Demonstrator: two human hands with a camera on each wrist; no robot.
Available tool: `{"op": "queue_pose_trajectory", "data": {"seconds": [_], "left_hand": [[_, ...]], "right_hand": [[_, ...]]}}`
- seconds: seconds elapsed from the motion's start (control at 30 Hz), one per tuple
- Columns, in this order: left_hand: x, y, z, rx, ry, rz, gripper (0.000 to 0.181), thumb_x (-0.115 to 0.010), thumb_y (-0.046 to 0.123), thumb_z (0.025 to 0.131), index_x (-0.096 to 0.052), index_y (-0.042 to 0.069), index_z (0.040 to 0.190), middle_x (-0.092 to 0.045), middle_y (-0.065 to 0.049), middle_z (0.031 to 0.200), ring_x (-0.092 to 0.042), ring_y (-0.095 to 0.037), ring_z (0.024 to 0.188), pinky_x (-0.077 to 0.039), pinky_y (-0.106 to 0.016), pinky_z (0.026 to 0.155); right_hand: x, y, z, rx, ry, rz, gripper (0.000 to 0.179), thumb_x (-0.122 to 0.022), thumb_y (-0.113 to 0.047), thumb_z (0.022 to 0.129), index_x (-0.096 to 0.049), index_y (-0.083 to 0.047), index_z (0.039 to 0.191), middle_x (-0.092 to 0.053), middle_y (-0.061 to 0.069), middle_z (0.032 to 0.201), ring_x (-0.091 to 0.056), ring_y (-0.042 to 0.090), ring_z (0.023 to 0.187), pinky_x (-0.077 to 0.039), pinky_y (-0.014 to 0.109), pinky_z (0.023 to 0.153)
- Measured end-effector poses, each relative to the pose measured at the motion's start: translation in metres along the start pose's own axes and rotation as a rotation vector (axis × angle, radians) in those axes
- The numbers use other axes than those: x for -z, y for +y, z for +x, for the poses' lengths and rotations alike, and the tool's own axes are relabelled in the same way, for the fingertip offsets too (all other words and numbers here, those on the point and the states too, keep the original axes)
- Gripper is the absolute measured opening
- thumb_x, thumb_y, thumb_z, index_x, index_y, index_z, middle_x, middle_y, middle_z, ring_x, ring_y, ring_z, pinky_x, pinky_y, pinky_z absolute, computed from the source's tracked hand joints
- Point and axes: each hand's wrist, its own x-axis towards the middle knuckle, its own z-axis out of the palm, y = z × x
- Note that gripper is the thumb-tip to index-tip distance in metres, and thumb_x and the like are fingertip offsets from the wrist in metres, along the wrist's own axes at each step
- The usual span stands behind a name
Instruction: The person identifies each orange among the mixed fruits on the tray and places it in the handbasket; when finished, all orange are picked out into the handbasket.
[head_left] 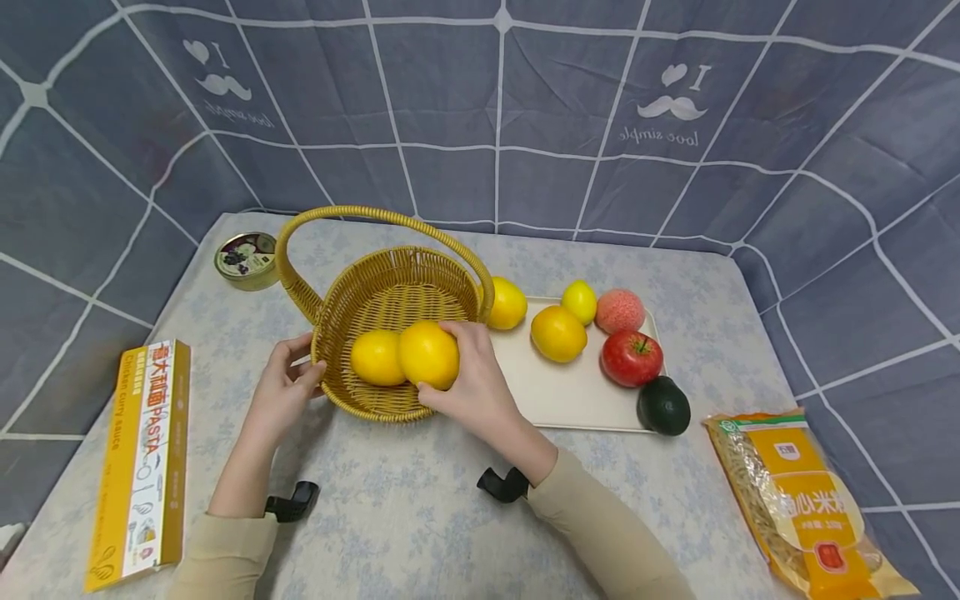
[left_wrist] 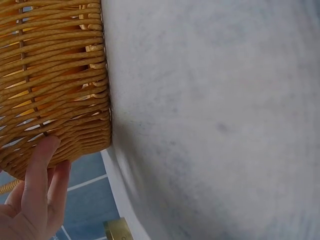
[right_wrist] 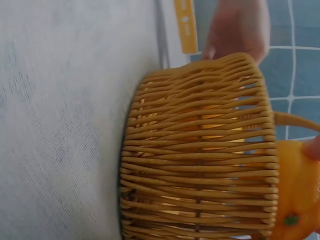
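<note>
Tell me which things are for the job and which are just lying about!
Looks like the job:
basket
orange, being held
yellow fruit, inside the basket
tray, maybe
tray fruit, maybe

Probably just lying about:
tin
pasta box
bag

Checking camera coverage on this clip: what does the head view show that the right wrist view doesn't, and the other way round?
Only the head view: the tray, the apple, the avocado, the tin and the noodle bag.

Only the right wrist view: the green stem spot on the orange.

Both: the basket, that orange, the left grip, the right grip, and what looks like the pasta box, of which the wrist view catches only part.
</note>
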Motion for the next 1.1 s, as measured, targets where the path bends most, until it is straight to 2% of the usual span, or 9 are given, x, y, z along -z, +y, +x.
{"op": "queue_pose_trajectory", "data": {"seconds": [0.2, 0.37, 0.47, 0.6, 0.73, 0.87, 1.1], "left_hand": [[0.000, 0.002, 0.000, 0.014, 0.000, 0.005, 0.060, -0.042, 0.020, 0.106, -0.015, 0.003, 0.156, -0.025, -0.022, 0.158, -0.042, -0.039, 0.136, -0.052, -0.014, 0.077], [0.000, 0.001, 0.000, 0.016, 0.014, 0.015, 0.058, -0.042, 0.020, 0.106, -0.016, 0.002, 0.155, -0.026, -0.022, 0.158, -0.042, -0.039, 0.136, -0.052, -0.014, 0.076], [0.000, 0.000, 0.000, 0.015, 0.012, 0.011, 0.058, -0.042, 0.020, 0.106, -0.016, 0.002, 0.155, -0.026, -0.022, 0.157, -0.042, -0.040, 0.136, -0.052, -0.014, 0.077], [0.000, 0.001, 0.000, 0.014, 0.008, 0.007, 0.059, -0.042, 0.021, 0.106, -0.016, 0.002, 0.155, -0.026, -0.022, 0.157, -0.042, -0.039, 0.136, -0.053, -0.014, 0.077], [0.000, 0.001, -0.001, 0.012, 0.008, 0.018, 0.059, -0.041, 0.022, 0.106, -0.016, 0.002, 0.155, -0.026, -0.022, 0.157, -0.042, -0.039, 0.136, -0.053, -0.014, 0.077], [0.001, 0.001, -0.002, 0.019, 0.013, 0.030, 0.059, -0.041, 0.023, 0.106, -0.016, 0.002, 0.155, -0.026, -0.022, 0.157, -0.042, -0.039, 0.135, -0.052, -0.013, 0.077], [-0.001, 0.001, -0.001, 0.021, 0.011, 0.031, 0.059, -0.042, 0.023, 0.106, -0.016, 0.003, 0.155, -0.026, -0.022, 0.157, -0.042, -0.037, 0.134, -0.052, -0.014, 0.077]], "right_hand": [[-0.009, 0.000, 0.010, 0.039, 0.061, -0.091, 0.074, -0.077, -0.019, 0.075, -0.043, -0.008, 0.140, -0.041, 0.014, 0.135, -0.047, 0.028, 0.121, -0.048, 0.043, 0.098], [-0.015, 0.001, 0.015, 0.099, 0.115, -0.275, 0.075, -0.075, -0.018, 0.078, -0.042, -0.003, 0.144, -0.041, 0.020, 0.134, -0.047, 0.034, 0.120, -0.052, 0.042, 0.092], [-0.017, 0.003, 0.017, 0.122, 0.122, -0.346, 0.074, -0.076, -0.019, 0.079, -0.042, 0.000, 0.142, -0.043, 0.023, 0.132, -0.049, 0.036, 0.117, -0.053, 0.041, 0.091], [-0.013, 0.005, 0.021, 0.094, 0.054, -0.324, 0.077, -0.077, -0.021, 0.078, -0.042, 0.000, 0.142, -0.044, 0.022, 0.133, -0.053, 0.034, 0.116, -0.052, 0.041, 0.094], [-0.008, 0.007, 0.023, 0.061, -0.079, -0.264, 0.077, -0.078, -0.024, 0.075, -0.045, -0.006, 0.142, -0.048, 0.016, 0.132, -0.057, 0.028, 0.109, -0.053, 0.040, 0.091], [-0.008, 0.010, 0.022, 0.076, -0.202, -0.281, 0.073, -0.076, -0.025, 0.075, -0.048, -0.011, 0.141, -0.050, 0.011, 0.129, -0.059, 0.024, 0.103, -0.053, 0.037, 0.086], [-0.008, 0.010, 0.025, 0.054, -0.269, -0.351, 0.071, -0.077, -0.025, 0.078, -0.049, -0.011, 0.142, -0.051, 0.013, 0.132, -0.059, 0.025, 0.105, -0.053, 0.039, 0.088]]}}
